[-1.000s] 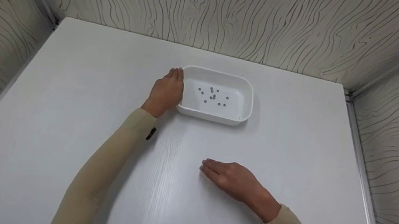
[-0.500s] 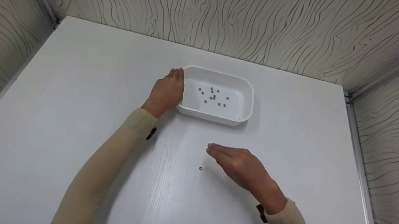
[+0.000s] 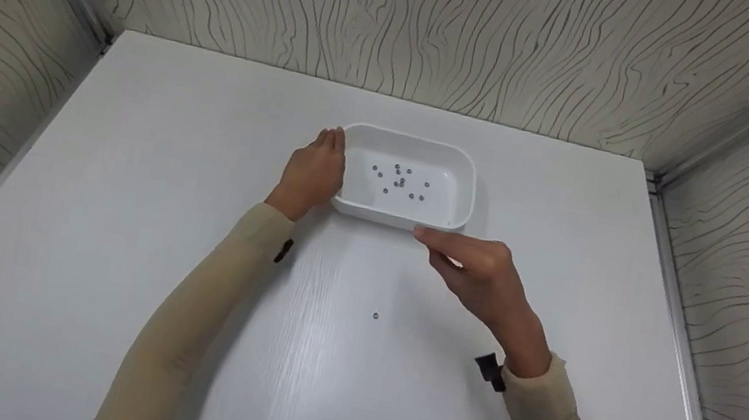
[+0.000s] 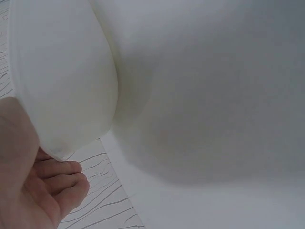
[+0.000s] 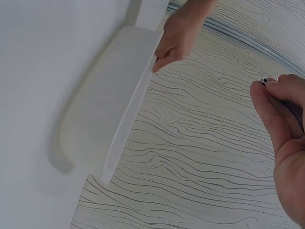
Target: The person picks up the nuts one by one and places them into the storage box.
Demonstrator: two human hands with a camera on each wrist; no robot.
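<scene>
A white rectangular plastic box (image 3: 399,220) stands open-topped toward the back of the table. My left hand (image 3: 315,170) grips its left end, and the left wrist view has the thumb and curled fingers (image 4: 66,183) on either side of the rim. Between thumb and fingertips, my right hand (image 3: 484,282) pinches a small ring-shaped metal piece (image 5: 265,80) with a dark hole. That hand is raised at the box's front wall, toward its right side. Several similar small pieces (image 3: 402,183) lie scattered on the box floor. Another small metal ring (image 3: 376,315) lies on the table in front.
The box rests on a white tabletop (image 3: 115,212). Behind it rises a wall panel (image 3: 377,13) with a wood-grain line pattern, and similar panels flank both sides. Metal rails (image 3: 685,353) run along the side edges.
My right hand has lifted off the table and moved forward to the box's front wall, uncovering the metal ring on the tabletop. My left hand and the box have stayed put.
</scene>
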